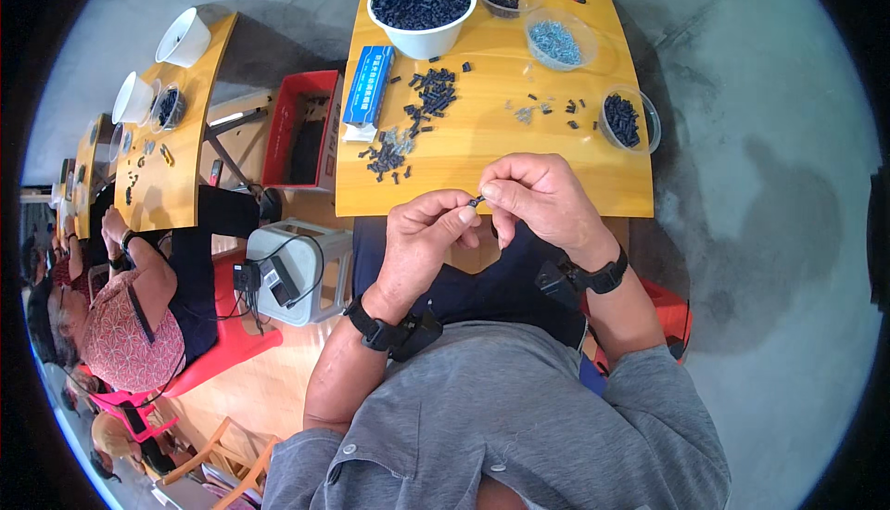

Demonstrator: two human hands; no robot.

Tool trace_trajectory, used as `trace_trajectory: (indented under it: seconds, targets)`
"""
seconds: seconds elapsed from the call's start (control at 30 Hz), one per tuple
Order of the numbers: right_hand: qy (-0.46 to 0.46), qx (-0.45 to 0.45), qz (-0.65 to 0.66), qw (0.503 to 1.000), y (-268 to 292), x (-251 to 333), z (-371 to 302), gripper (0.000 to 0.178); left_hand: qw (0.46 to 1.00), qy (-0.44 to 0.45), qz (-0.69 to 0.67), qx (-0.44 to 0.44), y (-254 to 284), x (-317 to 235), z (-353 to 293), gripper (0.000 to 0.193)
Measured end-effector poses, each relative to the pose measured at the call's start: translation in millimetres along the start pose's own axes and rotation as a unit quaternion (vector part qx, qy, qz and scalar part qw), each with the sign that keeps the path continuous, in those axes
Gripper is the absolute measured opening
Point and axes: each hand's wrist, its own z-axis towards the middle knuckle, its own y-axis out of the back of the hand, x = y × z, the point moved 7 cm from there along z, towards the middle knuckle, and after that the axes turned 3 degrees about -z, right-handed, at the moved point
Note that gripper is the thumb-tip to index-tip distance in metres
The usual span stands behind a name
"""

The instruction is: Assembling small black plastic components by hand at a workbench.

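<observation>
Just beyond the table's near edge, my two hands meet fingertip to fingertip. A small black part (pixel 476 201) is pinched between them; its exact shape is mostly covered by the fingers. My left hand (pixel 428 236) grips it with thumb and forefinger, the other fingers curled in. My right hand (pixel 540 199) closes on the same part from the other side. On the table ahead of the left hand lie a pile of black tubular pieces (pixel 436 93) and a mixed patch of grey and black pieces (pixel 389 150).
A white bucket (pixel 425 44) full of black pieces stands at the far left of the yellow table (pixel 519 176), behind a blue box (pixel 369 88). Clear bowls hold silvery pieces (pixel 556 44) and black pieces (pixel 623 121). A red crate (pixel 298 130) stands left; other people sit at tables beyond.
</observation>
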Motion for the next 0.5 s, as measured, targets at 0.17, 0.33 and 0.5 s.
trace_trajectory:
  seconds: [0.17,0.33,0.5]
  targets:
    - [-0.010,0.007,0.005,1.000,-2.1,-2.6,0.6,0.015,1.000,-0.003,0.001,0.005,0.2,0.1,0.2,0.011]
    - [-0.017,0.031,0.003,0.999,-0.9,-5.2,2.1,0.014,1.000,0.023,-0.011,0.009,-0.5,3.9,-1.2,0.011]
    - [-0.034,0.141,-0.081,0.986,-2.5,0.0,5.9,0.015,0.997,0.049,-0.003,0.054,-4.8,3.6,-2.3,0.010]
